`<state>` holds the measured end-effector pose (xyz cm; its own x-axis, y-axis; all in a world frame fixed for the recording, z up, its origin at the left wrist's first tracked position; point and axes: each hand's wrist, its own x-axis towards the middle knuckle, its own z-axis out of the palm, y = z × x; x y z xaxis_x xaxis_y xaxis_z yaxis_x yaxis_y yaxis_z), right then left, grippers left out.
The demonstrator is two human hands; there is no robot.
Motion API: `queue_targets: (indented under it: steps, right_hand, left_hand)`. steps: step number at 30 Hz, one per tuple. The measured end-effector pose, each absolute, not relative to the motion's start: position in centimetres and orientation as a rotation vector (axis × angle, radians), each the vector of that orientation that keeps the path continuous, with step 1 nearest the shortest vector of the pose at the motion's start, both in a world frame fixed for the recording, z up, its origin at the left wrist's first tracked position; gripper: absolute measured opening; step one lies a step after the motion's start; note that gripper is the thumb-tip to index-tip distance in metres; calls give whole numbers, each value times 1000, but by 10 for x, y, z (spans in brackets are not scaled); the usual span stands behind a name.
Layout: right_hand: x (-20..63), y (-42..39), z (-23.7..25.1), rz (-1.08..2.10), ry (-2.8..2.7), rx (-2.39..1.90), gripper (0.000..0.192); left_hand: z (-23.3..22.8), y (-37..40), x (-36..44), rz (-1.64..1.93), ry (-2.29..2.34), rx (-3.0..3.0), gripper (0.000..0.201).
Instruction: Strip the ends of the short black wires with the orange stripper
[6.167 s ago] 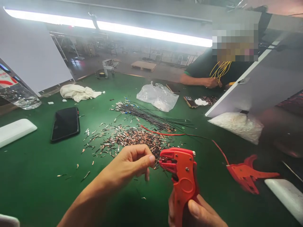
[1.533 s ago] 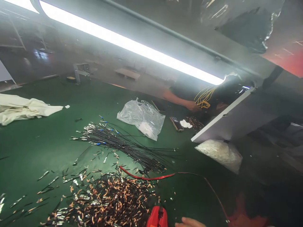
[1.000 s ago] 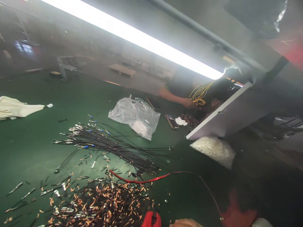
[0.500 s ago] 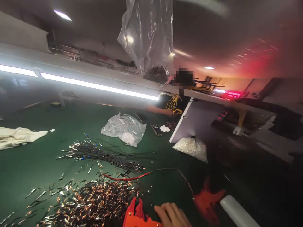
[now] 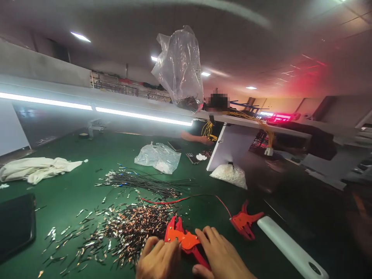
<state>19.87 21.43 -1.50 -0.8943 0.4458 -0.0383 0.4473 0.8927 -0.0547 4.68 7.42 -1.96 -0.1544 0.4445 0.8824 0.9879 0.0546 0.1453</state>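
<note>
A red wire stripper (image 5: 181, 240) lies low over the green table (image 5: 72, 190), at the near edge of a pile of copper and black wire offcuts (image 5: 130, 228). My right hand (image 5: 221, 255) wraps its handles, thumb underneath. My left hand (image 5: 158, 257) rests with curled fingers against the tool's left side, beside the pile; what its fingertips hold is hidden. Behind the pile lie a bundle of thin black wires (image 5: 139, 182) and one red wire (image 5: 165, 201).
A second red tool (image 5: 244, 223) and a white bar (image 5: 290, 248) lie to the right. A dark phone (image 5: 16, 224) and white cloth (image 5: 35, 168) are at left. Plastic bags (image 5: 158, 157) (image 5: 229, 174) sit farther back. A co-worker (image 5: 209, 131) sits behind a white panel (image 5: 229, 147).
The view tilted up toward the light and has dropped back down. Both my hands are in view again, and the stripper now lies flat at the table instead of upright.
</note>
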Motion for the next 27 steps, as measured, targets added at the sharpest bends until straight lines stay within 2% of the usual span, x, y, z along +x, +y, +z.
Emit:
queue_targets:
  steps: [4, 7, 15, 17, 23, 25, 27]
  right_hand:
    - [195, 208, 7, -232, 2878, 920, 78]
    - [197, 210, 22, -341, 2824, 953, 78]
    - [203, 219, 43, -775, 2820, 993, 35]
    - [205, 225, 48, -1010, 2785, 1016, 23]
    - [190, 229, 51, -2126, 2301, 798, 55]
    - [178, 225, 47, -2401, 2067, 697, 58]
    - [168, 219, 39, -2578, 1855, 614, 54]
  left_hand:
    - [-15, 70, 36, -1064, -1716, -1386, 20]
    - [-15, 65, 31, -1075, -1774, -1288, 24]
    - [-22, 65, 30, -1195, -1899, -1091, 27]
    - [-21, 65, 30, -1230, -1926, -1055, 29]
    - [-5, 59, 26, -1328, -1983, -900, 24]
    - [2, 55, 23, -1340, -1950, -978, 21]
    - [10, 52, 20, -1310, -1901, -1080, 16]
